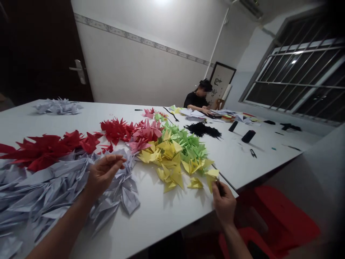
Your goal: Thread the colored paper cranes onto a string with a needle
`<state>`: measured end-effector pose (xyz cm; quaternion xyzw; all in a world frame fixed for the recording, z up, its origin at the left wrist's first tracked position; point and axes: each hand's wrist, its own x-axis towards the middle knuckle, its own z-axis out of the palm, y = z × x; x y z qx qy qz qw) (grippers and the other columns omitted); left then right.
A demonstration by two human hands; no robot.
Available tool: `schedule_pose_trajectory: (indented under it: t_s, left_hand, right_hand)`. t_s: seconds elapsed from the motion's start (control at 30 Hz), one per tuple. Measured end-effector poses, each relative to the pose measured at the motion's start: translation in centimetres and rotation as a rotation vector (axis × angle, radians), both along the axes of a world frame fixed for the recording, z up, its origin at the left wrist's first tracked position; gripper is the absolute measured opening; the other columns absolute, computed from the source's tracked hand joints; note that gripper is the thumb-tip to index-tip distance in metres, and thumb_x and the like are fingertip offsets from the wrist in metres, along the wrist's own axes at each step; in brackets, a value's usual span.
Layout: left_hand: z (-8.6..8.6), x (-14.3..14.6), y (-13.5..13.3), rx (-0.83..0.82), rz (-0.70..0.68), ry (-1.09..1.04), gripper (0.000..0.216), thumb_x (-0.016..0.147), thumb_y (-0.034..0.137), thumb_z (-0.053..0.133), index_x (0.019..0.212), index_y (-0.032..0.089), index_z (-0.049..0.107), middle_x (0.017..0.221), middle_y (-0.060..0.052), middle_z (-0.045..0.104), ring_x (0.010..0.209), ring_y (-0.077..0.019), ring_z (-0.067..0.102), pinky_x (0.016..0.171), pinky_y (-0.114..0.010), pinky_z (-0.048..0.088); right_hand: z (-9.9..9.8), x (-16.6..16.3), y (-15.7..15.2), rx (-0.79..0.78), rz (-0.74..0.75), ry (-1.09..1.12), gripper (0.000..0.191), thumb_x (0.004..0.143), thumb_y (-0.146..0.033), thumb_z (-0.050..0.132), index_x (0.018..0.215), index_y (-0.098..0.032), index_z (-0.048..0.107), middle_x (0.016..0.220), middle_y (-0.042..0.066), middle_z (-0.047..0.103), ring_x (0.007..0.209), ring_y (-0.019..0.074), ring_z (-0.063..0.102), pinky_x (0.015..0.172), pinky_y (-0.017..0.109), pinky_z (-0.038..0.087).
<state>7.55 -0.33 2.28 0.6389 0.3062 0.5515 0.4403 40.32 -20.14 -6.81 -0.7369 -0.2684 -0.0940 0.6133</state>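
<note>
My left hand [106, 172] hovers over the heap of white folded paper cranes [54, 194], its thumb and fingertips pinched together. Anything between those fingertips is too small to make out. Near the table's right front edge, my right hand [224, 201] pinches a yellow paper crane [212, 177]. A thin dark bit shows by its fingertips, too fine to name. Other yellow paper cranes [169, 153] lie to the left of that hand. Behind them are green paper cranes [192, 144], pink ones [147, 133] and red ones [51, 147].
Across the white table [151, 212] a person in black [198, 99] sits among papers. A black thread pile [203, 129], a dark spool [248, 136] and small snips [253, 153] lie at right. More white cranes [58, 106] stand far left. Red stools [283, 212] are beside the table.
</note>
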Motion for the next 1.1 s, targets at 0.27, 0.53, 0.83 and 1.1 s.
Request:
schedule_pose_trajectory:
  t_s: [0.27,0.53,0.83,1.1]
  left_hand:
    - [-0.7,-1.4,-6.9,0.677,-0.026,0.461,0.016,0.083,0.012,0.052,0.093,0.020,0.062,0.093,-0.005,0.067,0.087,-0.0158,0.064,0.076,-0.025,0.052]
    - [-4.3,-4.8,-12.7,1.110,0.060,0.820,0.034,0.076,0.007,0.052,0.103,0.024,0.062,0.121,-0.004,0.060,0.131,-0.0234,0.033,0.113,-0.042,0.015]
    - [-7.4,-4.9,-9.4,0.834,0.313,0.970,0.033,0.077,0.035,0.063,0.109,0.030,0.061,0.146,-0.005,0.032,0.136,-0.0305,0.019,0.110,-0.047,0.004]
    - [-6.7,-5.0,-9.2,0.859,0.378,0.863,0.018,0.081,0.019,0.056,0.094,0.026,0.065,0.136,-0.006,0.046,0.136,-0.0297,0.021,0.108,-0.051,0.010]
  right_hand:
    - [-1.1,-0.3,0.8,-0.167,0.031,-0.060,0.057,0.071,-0.064,0.053,0.090,-0.012,0.068,0.088,0.013,0.071,0.078,0.0250,0.064,0.069,0.029,0.047]
    - [-1.2,-0.5,-0.3,-0.203,-0.035,-0.037,0.070,0.067,-0.071,0.049,0.097,-0.011,0.067,0.095,0.018,0.070,0.087,0.0323,0.065,0.075,0.037,0.049]
    - [-2.6,-8.4,1.7,-0.162,0.483,-0.317,0.039,0.073,-0.055,0.058,0.083,-0.018,0.069,0.078,0.008,0.073,0.068,0.0229,0.069,0.063,0.028,0.056]
    - [-0.3,-14.1,4.4,-0.207,0.707,-0.527,0.028,0.085,-0.037,0.049,0.094,-0.017,0.066,0.087,0.008,0.072,0.077,0.0206,0.070,0.067,0.027,0.056]
